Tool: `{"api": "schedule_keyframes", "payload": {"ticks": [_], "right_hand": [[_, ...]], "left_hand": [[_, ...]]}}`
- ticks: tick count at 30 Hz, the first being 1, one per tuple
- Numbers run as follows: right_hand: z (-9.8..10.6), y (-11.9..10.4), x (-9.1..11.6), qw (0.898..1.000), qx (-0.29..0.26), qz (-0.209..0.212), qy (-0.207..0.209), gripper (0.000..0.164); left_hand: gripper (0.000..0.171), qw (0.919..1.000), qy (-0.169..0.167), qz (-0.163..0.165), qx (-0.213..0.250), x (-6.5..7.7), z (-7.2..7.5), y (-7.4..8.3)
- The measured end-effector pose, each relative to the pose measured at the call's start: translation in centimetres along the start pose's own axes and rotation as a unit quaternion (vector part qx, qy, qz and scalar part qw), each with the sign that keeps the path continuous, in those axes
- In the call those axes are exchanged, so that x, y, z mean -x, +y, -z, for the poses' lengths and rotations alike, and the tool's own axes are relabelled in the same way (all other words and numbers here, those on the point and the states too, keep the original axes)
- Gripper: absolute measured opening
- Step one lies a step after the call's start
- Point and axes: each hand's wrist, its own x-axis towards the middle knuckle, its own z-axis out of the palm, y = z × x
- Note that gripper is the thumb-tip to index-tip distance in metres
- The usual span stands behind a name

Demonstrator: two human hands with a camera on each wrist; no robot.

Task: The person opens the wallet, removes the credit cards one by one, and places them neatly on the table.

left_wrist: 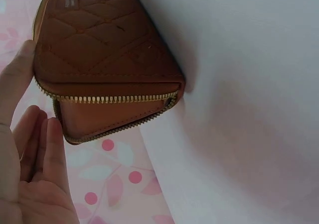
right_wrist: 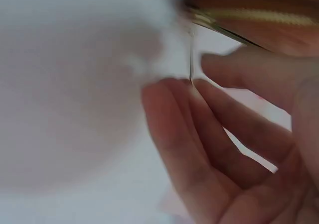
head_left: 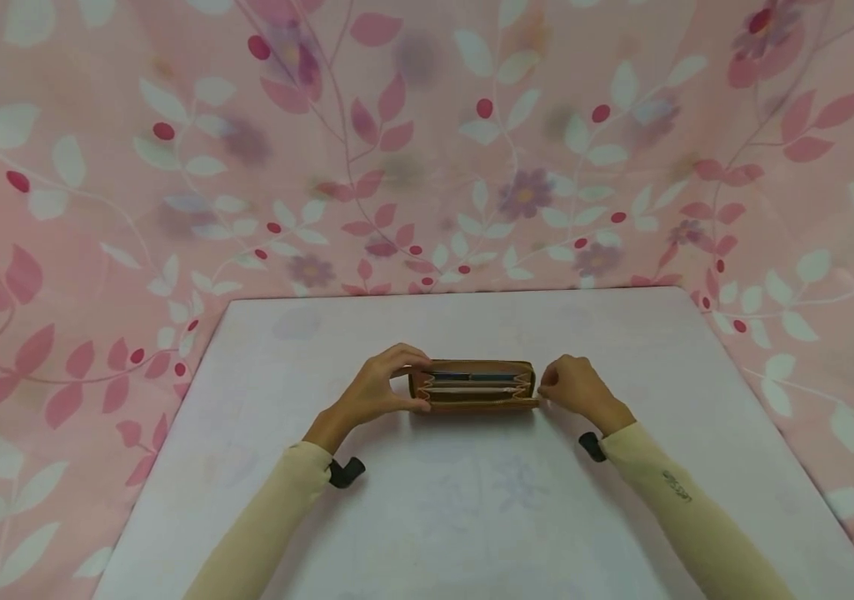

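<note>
A brown zip-around wallet (head_left: 475,407) stands upright on the table, its top unzipped and spread. Inside, its compartments hold cards or papers too small to make out. My left hand (head_left: 377,385) holds the left end, thumb on the near side and fingers at the far side. Quilted stitching and a gold zip show on the wallet (left_wrist: 109,40) in the left wrist view. Beside the right end is my right hand (head_left: 578,387), fingers bent. In the right wrist view a thin metal zip pull (right_wrist: 192,55) reaches its fingertips (right_wrist: 159,97); the thumb stands apart from them.
The wallet stands on a white-covered table (head_left: 441,517). Behind and at both sides hangs a pink floral cloth (head_left: 427,150). Each wrist carries a small black device, one at the left wrist (head_left: 347,473) and another at the right wrist (head_left: 591,447).
</note>
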Motion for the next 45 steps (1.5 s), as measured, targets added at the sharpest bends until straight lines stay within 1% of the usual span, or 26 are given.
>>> {"api": "schedule_keyframes", "payload": {"ticks": [2,4,5,7,10,12,15,18,21,23,26,29,31,34,35,38,41,45], "right_hand": [[0.9,-1.0,0.1,0.997,0.01,0.046,0.059,0.007],[1.6,-2.3,0.1,0.988,0.01,0.098,0.121,0.005],[1.8,-3.0,0.1,0.982,0.003,0.123,0.14,0.003],[2.0,-4.5,0.2,0.973,-0.016,0.17,0.152,0.003],[1.5,-6.4,0.1,0.965,-0.031,0.225,0.132,0.006],[0.8,-7.2,-0.1,0.964,-0.03,0.238,0.111,0.008],[-0.4,-8.0,-0.6,0.966,-0.017,0.239,0.094,0.01],[-1.3,-8.4,-1.4,0.97,-0.001,0.23,0.079,0.012],[-1.6,-8.9,-2.1,0.972,0.017,0.226,0.059,0.014],[-1.7,-9.2,-2.5,0.973,0.03,0.224,0.047,0.014],[-1.5,-9.9,-3.0,0.971,0.054,0.229,0.034,0.015],[-1.2,-10.8,-3.5,0.967,0.081,0.243,0.012,0.016],[-1.0,-11.4,-3.9,0.962,0.095,0.255,-0.01,0.016],[-0.3,-12.2,-4.2,0.956,0.11,0.266,-0.05,0.012],[-0.1,-12.4,-4.3,0.953,0.117,0.272,-0.057,0.011],[0.5,-13.0,-4.5,0.946,0.133,0.288,-0.07,0.01],[0.5,-13.3,-4.8,0.941,0.137,0.303,-0.069,0.013],[0.0,-13.3,-5.2,0.942,0.137,0.297,-0.073,0.015]], "left_hand": [[0.063,0.9999,-0.005,0.007,0.008,0.1,0.0,0.0],[0.066,0.9998,-0.01,0.014,0.012,0.2,0.1,0.1],[0.068,0.9997,-0.012,0.017,0.011,0.3,0.1,0.1],[0.072,0.9995,-0.018,0.023,0.009,0.4,0.1,0.1],[0.08,0.9989,-0.029,0.033,-0.017,0.4,0.1,0.0],[0.089,0.9976,-0.041,0.039,-0.04,0.3,0.1,-0.1],[0.101,0.9952,-0.053,0.039,-0.072,0.3,-0.1,-0.5],[0.111,0.9944,-0.052,0.04,-0.083,0.5,-0.3,-0.9],[0.115,0.9945,-0.045,0.039,-0.087,0.7,-0.4,-1.3],[0.117,0.9947,-0.042,0.038,-0.086,0.7,-0.4,-1.5],[0.117,0.9946,-0.041,0.035,-0.089,0.7,-0.4,-1.7],[0.117,0.9943,-0.038,0.036,-0.092,0.8,-0.3,-1.8],[0.117,0.9945,-0.036,0.033,-0.092,0.8,-0.4,-1.8],[0.117,0.9956,-0.033,0.021,-0.085,0.8,-0.5,-1.8],[0.117,0.9961,-0.032,0.017,-0.08,0.8,-0.5,-1.8],[0.117,0.9976,-0.023,0.01,-0.064,0.9,-0.6,-1.8],[0.115,0.9985,-0.012,0.014,-0.052,1.0,-0.7,-1.7],[0.113,0.9983,-0.008,0.02,-0.055,0.9,-0.7,-1.7]]}}
